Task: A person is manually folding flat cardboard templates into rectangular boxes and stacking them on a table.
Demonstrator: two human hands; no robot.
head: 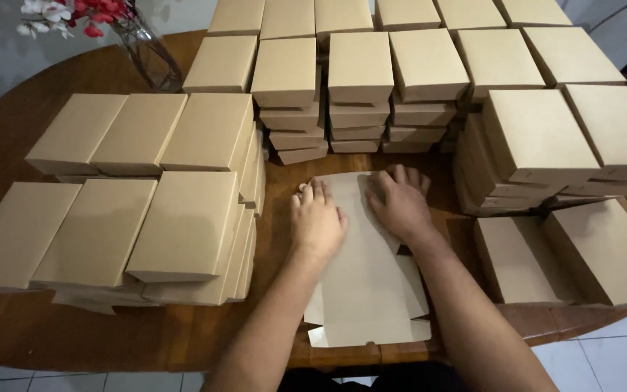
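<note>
Head view: left hand (318, 220) and right hand (399, 203), fingers spread, pressing unfolded cardboard box blank (363, 276) flat at surface (74, 334) near edge, stacks of folded boxes (183, 225) already around, this one unassembled.

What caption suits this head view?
Both hands, left and right, press a flat brown cardboard sheet among stacked cardboard boxes.

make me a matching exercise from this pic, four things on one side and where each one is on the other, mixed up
Things:
1. flat brown cardboard sheet
2. clear glass vase with red and white flowers
3. left hand
4. right hand

Places:
A. far left corner of the wooden table
B. pressed on the sheet's left part
C. lying at the near table edge, under both hands
D. pressed on the sheet's upper right part

Pairs: 1-C, 2-A, 3-B, 4-D
</note>
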